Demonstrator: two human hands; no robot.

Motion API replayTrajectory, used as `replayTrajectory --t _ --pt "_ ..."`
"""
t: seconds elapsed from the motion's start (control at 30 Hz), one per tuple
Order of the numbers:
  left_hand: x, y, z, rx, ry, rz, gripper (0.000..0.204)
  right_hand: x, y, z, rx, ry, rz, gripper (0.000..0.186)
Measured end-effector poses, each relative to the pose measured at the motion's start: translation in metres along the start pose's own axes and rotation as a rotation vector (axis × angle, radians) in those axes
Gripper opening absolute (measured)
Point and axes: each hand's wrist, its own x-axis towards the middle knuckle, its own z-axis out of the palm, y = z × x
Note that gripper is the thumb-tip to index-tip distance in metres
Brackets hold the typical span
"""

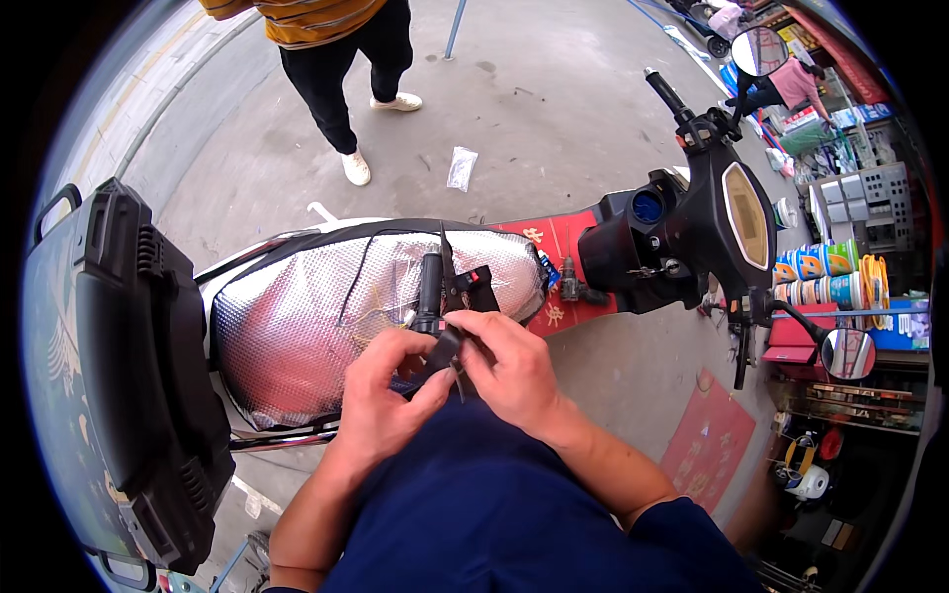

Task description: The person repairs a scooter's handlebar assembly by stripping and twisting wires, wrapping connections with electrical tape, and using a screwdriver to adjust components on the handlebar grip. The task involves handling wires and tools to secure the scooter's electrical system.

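Navy shirt (470, 499) — hands (390, 395) — silver seat (297, 316) beyond

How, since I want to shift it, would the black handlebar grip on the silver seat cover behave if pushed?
The black handlebar grip may roll, given its tubular shape, though the thicker lower end could check that. It might slide easily on the shiny silver seat cover. Its straight form suggests stiffness.

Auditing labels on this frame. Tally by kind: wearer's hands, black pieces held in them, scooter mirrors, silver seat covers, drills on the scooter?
Wearer's hands: 2 (left hand, right hand)
Black piece held: 1
Scooter mirrors: 2 (upper mirror, lower mirror)
Silver seat cover: 1
Drill: 1
Total: 7
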Motion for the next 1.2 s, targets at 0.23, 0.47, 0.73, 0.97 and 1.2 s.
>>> replayTrajectory --t 0.23,0.47,0.73,0.97,1.2 --pt "0.0 -0.007 0.003 -0.041 0.027 0.071 0.035 0.009 0.011 0.018 0.646 -0.096 0.486 0.018" --pt "-0.002 -0.01 0.009 -0.184 0.148 0.039 0.034 0.013 0.0 0.01 0.576 -0.105 0.521 0.014" --pt "-0.005 -0.011 0.008 -0.703 0.103 -0.333 0.02 0.018 0.002 0.013 -0.115 0.152 -0.098 0.024" --pt "-0.004 -0.016 0.006 -0.827 0.069 -0.369 0.018 0.015 0.01 0.014 -0.061 0.111 -0.015 0.024" --pt "-0.003 -0.015 0.007 -1.01 0.104 -0.38 0.021 0.018 0.0 0.014 -0.041 0.17 -0.004 0.025"
